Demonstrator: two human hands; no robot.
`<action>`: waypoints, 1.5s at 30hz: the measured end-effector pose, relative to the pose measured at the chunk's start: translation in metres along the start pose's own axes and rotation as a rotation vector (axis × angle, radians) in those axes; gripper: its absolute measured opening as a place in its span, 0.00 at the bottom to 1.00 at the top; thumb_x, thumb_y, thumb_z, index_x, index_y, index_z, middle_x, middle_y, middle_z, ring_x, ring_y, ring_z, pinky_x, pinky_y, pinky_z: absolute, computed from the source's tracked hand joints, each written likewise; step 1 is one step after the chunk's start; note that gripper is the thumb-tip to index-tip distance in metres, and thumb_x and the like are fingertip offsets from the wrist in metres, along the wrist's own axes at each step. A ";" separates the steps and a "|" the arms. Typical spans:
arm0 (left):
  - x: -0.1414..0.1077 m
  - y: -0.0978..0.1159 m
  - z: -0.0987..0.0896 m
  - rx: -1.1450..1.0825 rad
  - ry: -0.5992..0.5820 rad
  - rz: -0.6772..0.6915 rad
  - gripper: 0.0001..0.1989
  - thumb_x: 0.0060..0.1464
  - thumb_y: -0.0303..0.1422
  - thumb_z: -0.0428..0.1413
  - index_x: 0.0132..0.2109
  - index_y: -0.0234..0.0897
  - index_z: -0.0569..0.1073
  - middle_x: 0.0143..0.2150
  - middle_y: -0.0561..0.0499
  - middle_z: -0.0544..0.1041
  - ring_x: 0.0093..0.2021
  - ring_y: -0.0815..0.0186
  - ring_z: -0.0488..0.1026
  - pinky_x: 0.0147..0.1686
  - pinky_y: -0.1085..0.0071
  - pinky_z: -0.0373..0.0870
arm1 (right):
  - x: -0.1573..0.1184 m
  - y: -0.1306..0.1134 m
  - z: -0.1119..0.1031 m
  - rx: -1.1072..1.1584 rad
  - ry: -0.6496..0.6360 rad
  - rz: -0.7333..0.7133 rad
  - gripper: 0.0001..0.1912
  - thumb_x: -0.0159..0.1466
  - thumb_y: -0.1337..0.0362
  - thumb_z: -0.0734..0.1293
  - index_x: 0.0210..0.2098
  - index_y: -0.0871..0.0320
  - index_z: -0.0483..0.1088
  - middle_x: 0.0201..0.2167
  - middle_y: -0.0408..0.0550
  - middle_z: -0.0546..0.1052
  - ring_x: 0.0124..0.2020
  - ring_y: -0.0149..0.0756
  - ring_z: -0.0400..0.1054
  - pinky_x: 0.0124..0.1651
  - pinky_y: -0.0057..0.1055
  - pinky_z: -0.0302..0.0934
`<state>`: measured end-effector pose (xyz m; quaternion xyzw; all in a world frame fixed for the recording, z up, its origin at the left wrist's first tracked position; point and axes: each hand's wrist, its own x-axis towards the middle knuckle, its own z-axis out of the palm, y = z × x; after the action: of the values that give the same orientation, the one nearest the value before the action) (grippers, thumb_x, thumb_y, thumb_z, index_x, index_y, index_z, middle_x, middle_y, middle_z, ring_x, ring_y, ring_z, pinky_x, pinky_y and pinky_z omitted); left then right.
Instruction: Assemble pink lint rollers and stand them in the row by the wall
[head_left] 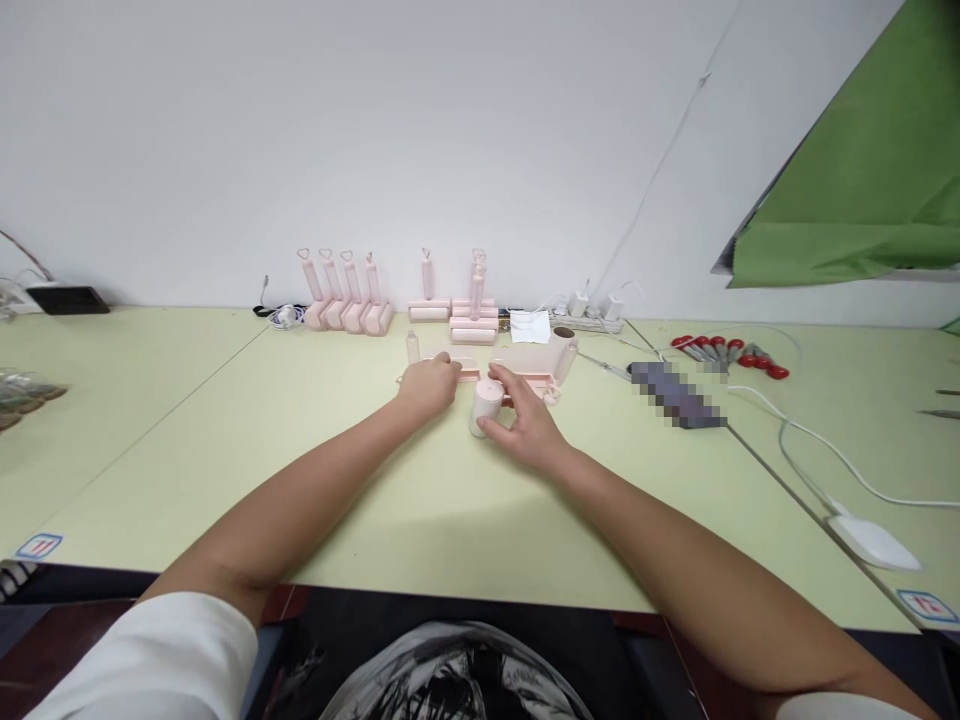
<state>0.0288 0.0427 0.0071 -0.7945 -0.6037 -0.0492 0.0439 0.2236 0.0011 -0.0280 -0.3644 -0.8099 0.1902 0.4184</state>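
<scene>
In the middle of the table, my right hand (526, 425) is closed round an upright white lint roller refill (487, 412) with a pink end, thumb and fingers on its side. To its left, my left hand (431, 386) is curled over a pink lint roller case (469, 376); most of its fingertips are hidden. Another open pink case (541, 382) lies just beyond my right hand, beside a clear pinkish handle (566, 360). A second short handle (412, 347) stands behind my left hand.
Against the wall are several pink lint rollers with heart-shaped loops (349, 312) and more pink rollers (474, 328). A cardboard-cored roll (562, 334) lies near a white paper (529, 326). To the right are a blurred dark object (675, 395), red-handled tools (720, 345) and white cables (832, 455).
</scene>
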 end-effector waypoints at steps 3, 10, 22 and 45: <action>0.012 0.007 0.001 0.013 -0.037 0.015 0.15 0.61 0.29 0.48 0.49 0.34 0.75 0.47 0.40 0.75 0.44 0.53 0.77 0.40 0.63 0.69 | 0.000 -0.003 0.000 -0.048 -0.022 -0.088 0.31 0.62 0.65 0.65 0.64 0.49 0.59 0.59 0.54 0.68 0.60 0.48 0.63 0.56 0.49 0.65; 0.016 0.011 -0.006 0.029 -0.143 -0.076 0.14 0.57 0.33 0.53 0.46 0.29 0.77 0.46 0.31 0.77 0.46 0.46 0.77 0.42 0.58 0.70 | 0.001 -0.004 -0.001 -0.039 -0.018 -0.060 0.26 0.61 0.68 0.63 0.59 0.52 0.64 0.55 0.54 0.72 0.56 0.46 0.66 0.55 0.47 0.66; -0.050 -0.025 -0.013 -0.881 -0.076 -0.436 0.19 0.55 0.49 0.53 0.27 0.40 0.61 0.23 0.48 0.75 0.22 0.61 0.74 0.22 0.69 0.66 | 0.000 0.002 0.016 -0.041 -0.097 0.108 0.38 0.57 0.66 0.66 0.65 0.54 0.50 0.62 0.60 0.61 0.59 0.50 0.62 0.55 0.49 0.64; -0.057 0.024 0.013 -1.572 0.072 -0.328 0.13 0.64 0.43 0.47 0.38 0.39 0.66 0.26 0.55 0.66 0.23 0.70 0.65 0.21 0.74 0.64 | 0.003 -0.030 0.014 1.074 0.052 0.685 0.37 0.48 0.65 0.76 0.51 0.43 0.55 0.39 0.38 0.70 0.39 0.37 0.71 0.38 0.44 0.74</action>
<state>0.0375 -0.0162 -0.0132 -0.4921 -0.4996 -0.4911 -0.5167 0.1982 -0.0166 -0.0158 -0.3465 -0.4289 0.6839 0.4778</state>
